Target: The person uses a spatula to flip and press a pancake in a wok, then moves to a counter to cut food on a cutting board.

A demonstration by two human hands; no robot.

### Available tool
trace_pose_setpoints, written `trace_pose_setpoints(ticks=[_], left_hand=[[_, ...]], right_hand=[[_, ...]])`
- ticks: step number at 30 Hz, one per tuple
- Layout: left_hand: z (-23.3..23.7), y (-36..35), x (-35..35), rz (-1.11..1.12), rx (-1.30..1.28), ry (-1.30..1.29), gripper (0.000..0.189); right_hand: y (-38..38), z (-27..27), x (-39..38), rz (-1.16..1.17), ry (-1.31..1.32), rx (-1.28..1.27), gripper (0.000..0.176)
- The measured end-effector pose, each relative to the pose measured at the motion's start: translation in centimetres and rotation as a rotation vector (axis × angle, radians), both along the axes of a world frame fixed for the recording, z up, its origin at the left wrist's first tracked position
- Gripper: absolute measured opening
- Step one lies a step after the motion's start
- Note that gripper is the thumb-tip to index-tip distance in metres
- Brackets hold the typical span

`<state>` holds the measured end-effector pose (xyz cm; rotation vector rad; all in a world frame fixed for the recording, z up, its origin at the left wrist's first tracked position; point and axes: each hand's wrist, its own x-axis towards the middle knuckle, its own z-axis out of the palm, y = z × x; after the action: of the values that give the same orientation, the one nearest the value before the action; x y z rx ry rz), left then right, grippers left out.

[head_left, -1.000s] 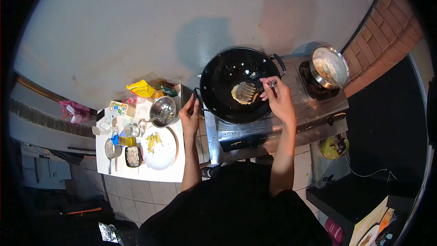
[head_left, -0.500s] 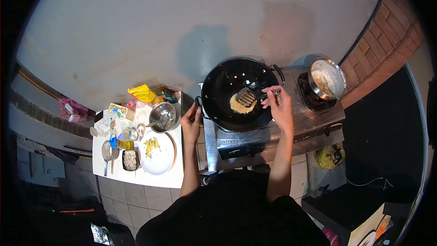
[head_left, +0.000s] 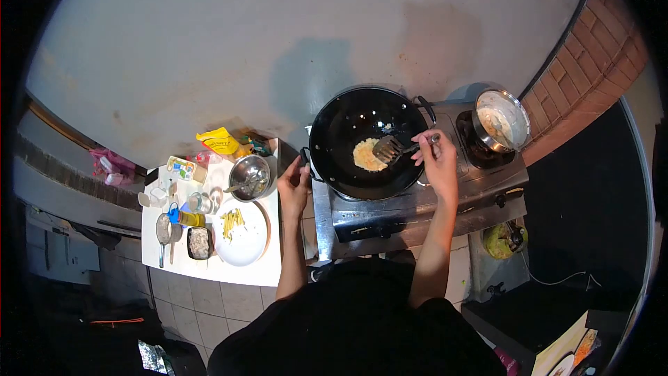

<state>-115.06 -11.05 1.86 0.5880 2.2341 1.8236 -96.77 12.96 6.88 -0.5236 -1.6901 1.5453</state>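
A large black wok (head_left: 348,174) sits on the metal stove. My left hand (head_left: 293,188) grips its left handle (head_left: 305,156). My right hand (head_left: 437,159) is closed around the handle of a slotted spatula (head_left: 387,149). Inside the wok lies a flat, round, yellow-brown piece of food (head_left: 367,155), and the spatula's head is at its right edge, partly over it. Small white bits dot the far part of the wok.
A steel pot (head_left: 499,120) with pale contents stands on the right burner of the stove (head_left: 431,219). On the white table (head_left: 209,273) at left are a plate (head_left: 243,254) with yellow strips, a steel bowl (head_left: 249,178), a black dish (head_left: 200,243) and a yellow bottle (head_left: 191,219).
My right hand and the spatula have moved slightly right, so the spatula covers less of the food. The food shows more of its surface. My left hand stays at the handle.
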Motion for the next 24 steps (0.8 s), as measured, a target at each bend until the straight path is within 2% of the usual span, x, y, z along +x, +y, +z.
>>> trace_pose_setpoints(ticks=[17,22,24], left_hand=[[-0.9,-0.1,0.0,-0.011,-0.027,-0.016,0.048],[-0.9,0.0,0.1,-0.014,0.002,-0.003,0.048],[-0.2,-0.1,0.5,-0.005,-0.035,-0.008,0.047]], right_hand=[[-0.6,-0.3,-1.0,0.061,-0.062,0.025,0.006],[-0.9,-0.3,-1.3,0.145,-0.200,0.132,0.005],[-0.8,-0.9,-1.4,0.137,-0.177,0.183,0.005]])
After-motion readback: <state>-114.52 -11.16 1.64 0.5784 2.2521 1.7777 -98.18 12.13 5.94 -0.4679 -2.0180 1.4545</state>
